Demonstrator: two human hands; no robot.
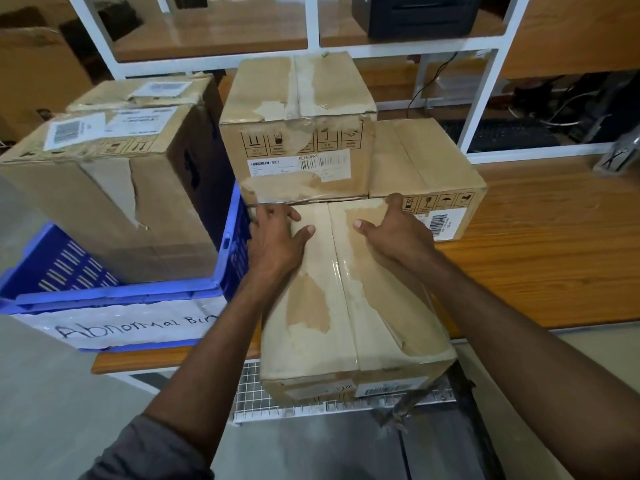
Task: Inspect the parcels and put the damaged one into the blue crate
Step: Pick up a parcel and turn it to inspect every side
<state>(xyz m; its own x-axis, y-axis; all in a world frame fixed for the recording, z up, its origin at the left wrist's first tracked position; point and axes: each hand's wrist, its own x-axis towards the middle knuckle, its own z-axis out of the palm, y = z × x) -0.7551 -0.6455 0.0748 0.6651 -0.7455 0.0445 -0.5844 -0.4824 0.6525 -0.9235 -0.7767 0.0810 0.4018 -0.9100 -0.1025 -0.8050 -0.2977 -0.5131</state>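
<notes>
A taped cardboard parcel point(349, 306) lies on the table's front edge, its near end sticking out over the edge. My left hand point(275, 239) grips its far left corner and my right hand point(391, 225) grips its far right corner, fingers curled over the far edge. Behind it stands a worn parcel point(298, 133) with barcode labels, and a lower parcel point(426, 168) sits to its right. The blue crate point(228, 258) at left, labelled "Abnormal Bin", holds a torn parcel point(114, 195) with another parcel point(145, 93) behind it.
The wooden table point(540, 271) stretches to the right. White shelving point(485, 98) rises behind the parcels, with a black printer point(415, 15) on it and a keyboard point(502, 135) and cables lower down. A wire basket point(311, 407) hangs under the table front.
</notes>
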